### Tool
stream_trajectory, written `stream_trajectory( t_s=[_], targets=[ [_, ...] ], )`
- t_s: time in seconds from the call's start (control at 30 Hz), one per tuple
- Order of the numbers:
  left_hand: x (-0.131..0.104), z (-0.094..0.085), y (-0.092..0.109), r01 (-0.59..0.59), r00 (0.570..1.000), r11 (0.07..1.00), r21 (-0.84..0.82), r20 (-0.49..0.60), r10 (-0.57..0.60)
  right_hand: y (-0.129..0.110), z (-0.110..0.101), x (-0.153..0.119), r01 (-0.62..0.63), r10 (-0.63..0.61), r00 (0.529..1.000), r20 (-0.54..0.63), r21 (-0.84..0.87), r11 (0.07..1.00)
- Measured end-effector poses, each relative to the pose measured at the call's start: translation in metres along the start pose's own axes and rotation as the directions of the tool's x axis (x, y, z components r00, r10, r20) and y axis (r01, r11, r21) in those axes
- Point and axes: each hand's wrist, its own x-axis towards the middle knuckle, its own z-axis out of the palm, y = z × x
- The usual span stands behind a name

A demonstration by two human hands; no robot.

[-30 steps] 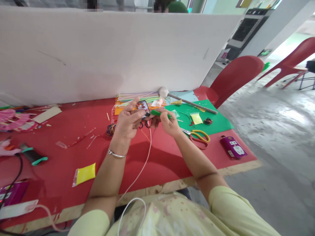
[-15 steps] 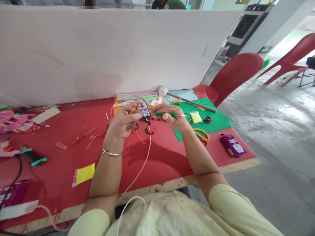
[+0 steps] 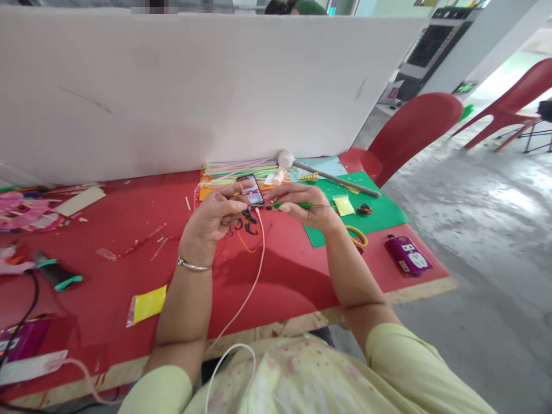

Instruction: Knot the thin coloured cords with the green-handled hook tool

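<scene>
The left hand (image 3: pixel 207 215) pinches a dark, orange-flecked cord (image 3: pixel 249 221) between thumb and fingertips, its curled ends hanging over the red table (image 3: pixel 284 293). The right hand (image 3: pixel 313 207) grips a tool (image 3: pixel 295 205) by its green handle, thumb on the near side and fingers on the far side, with a thin metal shaft pointing right. The cord is between the two hands, at the near edge of a lit phone (image 3: pixel 252 192); a white cable (image 3: pixel 254 276) runs from there towards the person.

Coloured sticks (image 3: pixel 241 171) lie on the far side, beside a white ball (image 3: pixel 285 159) on a grey rod (image 3: pixel 338 179). To the right, a green sheet (image 3: pixel 383 215) carries a pale yellow packet (image 3: pixel 344 205) and a dark bundle (image 3: pixel 364 209). A purple box (image 3: pixel 407 255) sits near the right end.
</scene>
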Motion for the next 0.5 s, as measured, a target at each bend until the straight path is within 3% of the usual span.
stream_trajectory(
  t_s=[0.1, 0.2, 0.23, 0.3, 0.37, 0.4, 0.43, 0.5],
  targets=[
    [0.001, 0.005, -0.004, -0.026, 0.999, 1.000, 0.005, 0.048, 0.025, 0.003, 0.005, -0.001, -0.053, 0.054, 0.998, -0.014, 0.075, 0.996],
    [0.002, 0.018, -0.013, -0.164, 0.986, 0.984, 0.074, -0.017, 0.166, 0.011, 0.023, 0.001, -0.234, 0.266, 0.960, -0.089, 0.268, 0.934],
    [0.002, 0.022, -0.016, -0.235, 0.965, 0.963, 0.130, -0.089, 0.247, 0.013, 0.031, 0.002, -0.280, 0.338, 0.934, -0.119, 0.347, 0.895],
    [0.003, 0.029, -0.023, -0.369, 0.881, 0.873, 0.318, -0.180, 0.438, 0.017, 0.045, 0.004, -0.337, 0.435, 0.890, -0.140, 0.440, 0.832],
    [0.005, 0.031, -0.029, -0.425, 0.791, 0.767, 0.481, -0.214, 0.572, 0.018, 0.054, 0.005, -0.360, 0.466, 0.875, -0.130, 0.468, 0.807],
    [0.006, 0.030, -0.030, -0.425, 0.769, 0.736, 0.527, -0.219, 0.600, 0.017, 0.057, 0.006, -0.366, 0.466, 0.878, -0.114, 0.467, 0.805],
    [0.007, 0.028, -0.031, -0.418, 0.767, 0.729, 0.543, -0.218, 0.603, 0.017, 0.058, 0.006, -0.366, 0.457, 0.884, -0.100, 0.461, 0.809],
    [0.008, 0.023, -0.030, -0.401, 0.804, 0.761, 0.510, -0.203, 0.560, 0.018, 0.056, 0.006, -0.343, 0.427, 0.898, -0.103, 0.442, 0.829]
  ],
)
